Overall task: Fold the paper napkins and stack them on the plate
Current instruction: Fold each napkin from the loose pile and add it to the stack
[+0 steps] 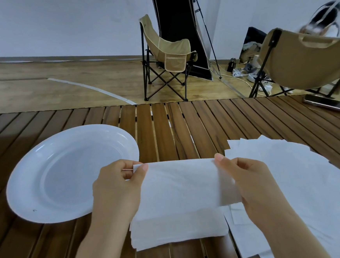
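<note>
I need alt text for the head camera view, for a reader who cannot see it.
Two hands, left hand and right hand, pinch the top corners of a white paper napkin over a slatted wooden table. An empty white plate lies left, loose napkins right.

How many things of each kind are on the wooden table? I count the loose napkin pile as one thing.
White plate: 1
Napkin held by the left hand and right hand, being folded: 1
Loose napkin pile: 1
Phone: 1
Total: 4

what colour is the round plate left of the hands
Plain white, no pattern: the round glossy plate on the slatted wooden table, clearest in the head view.
</note>
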### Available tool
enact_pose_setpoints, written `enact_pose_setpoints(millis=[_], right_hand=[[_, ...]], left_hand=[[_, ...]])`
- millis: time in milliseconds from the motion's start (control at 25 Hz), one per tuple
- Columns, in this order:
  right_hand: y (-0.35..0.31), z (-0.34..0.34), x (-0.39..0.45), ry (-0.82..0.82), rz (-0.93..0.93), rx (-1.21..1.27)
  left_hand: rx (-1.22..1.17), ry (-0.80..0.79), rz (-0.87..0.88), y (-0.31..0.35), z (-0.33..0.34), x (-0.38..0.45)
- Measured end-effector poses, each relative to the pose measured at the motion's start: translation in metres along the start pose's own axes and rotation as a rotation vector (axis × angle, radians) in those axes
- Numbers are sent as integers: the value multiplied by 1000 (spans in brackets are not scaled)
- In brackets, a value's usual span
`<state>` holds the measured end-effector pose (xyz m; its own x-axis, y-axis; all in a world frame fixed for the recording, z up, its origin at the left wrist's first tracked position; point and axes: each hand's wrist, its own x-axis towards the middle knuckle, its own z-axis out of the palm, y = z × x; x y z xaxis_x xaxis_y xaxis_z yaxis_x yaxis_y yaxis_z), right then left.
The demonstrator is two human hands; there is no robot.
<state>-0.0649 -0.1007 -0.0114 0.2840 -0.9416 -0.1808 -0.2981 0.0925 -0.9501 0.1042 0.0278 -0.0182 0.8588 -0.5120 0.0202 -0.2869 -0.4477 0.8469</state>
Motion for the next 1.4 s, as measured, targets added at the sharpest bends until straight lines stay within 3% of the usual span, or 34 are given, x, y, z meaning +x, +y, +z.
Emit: enact_pose_setpoints(millis=[280,520,680,800,960,1400], right_hand=[[17,2,8,-105,173,-268],[25,12,7,-58,4,-579],[14,-1,1,88,-83,-862],[9,-17,-5,116,150,-1062],[18,-34,-8,-46,382,-1026],[18,-34,-9,-137,370,-1169]], left_hand=[[234,-108,-81,-15,4,3],[311,-179,-71,-23,5,2],[334,-184,-6,-16,1,-5],[339,-174,59,-6,1,-15],[310,-217,92,1,4,-26],[290,-276,96,2,4,-25]])
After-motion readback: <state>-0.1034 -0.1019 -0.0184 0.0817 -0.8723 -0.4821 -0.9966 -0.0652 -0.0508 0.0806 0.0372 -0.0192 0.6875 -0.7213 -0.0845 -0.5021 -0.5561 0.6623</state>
